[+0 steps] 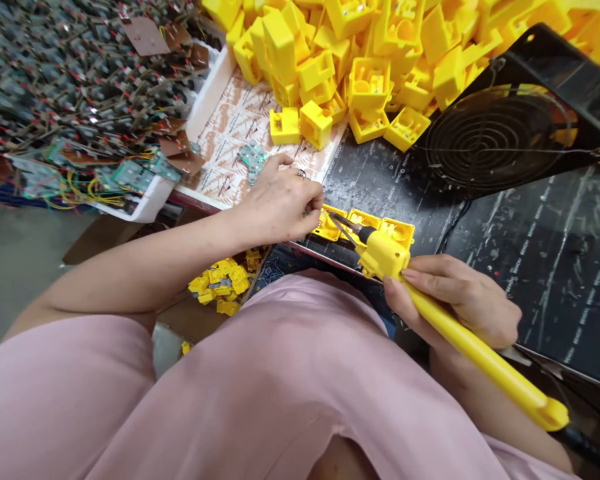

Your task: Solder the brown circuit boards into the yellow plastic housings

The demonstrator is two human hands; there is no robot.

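My right hand (455, 297) is closed around the handle of a yellow soldering iron (480, 353), whose metal tip points left towards a row of small yellow plastic housings (395, 230) at the near edge of the black mat (555, 253). My left hand (280, 200) is closed in a pinch at the leftmost housing (329, 227), a ring on one finger. What its fingertips hold is too small to see.
A large heap of yellow plastic housings (370, 60) fills the back. A black fan (500, 133) leans at the right. A white tray of wired circuit boards (95, 100) lies left. More yellow parts (220, 283) sit below the table edge, beside my pink-clad lap.
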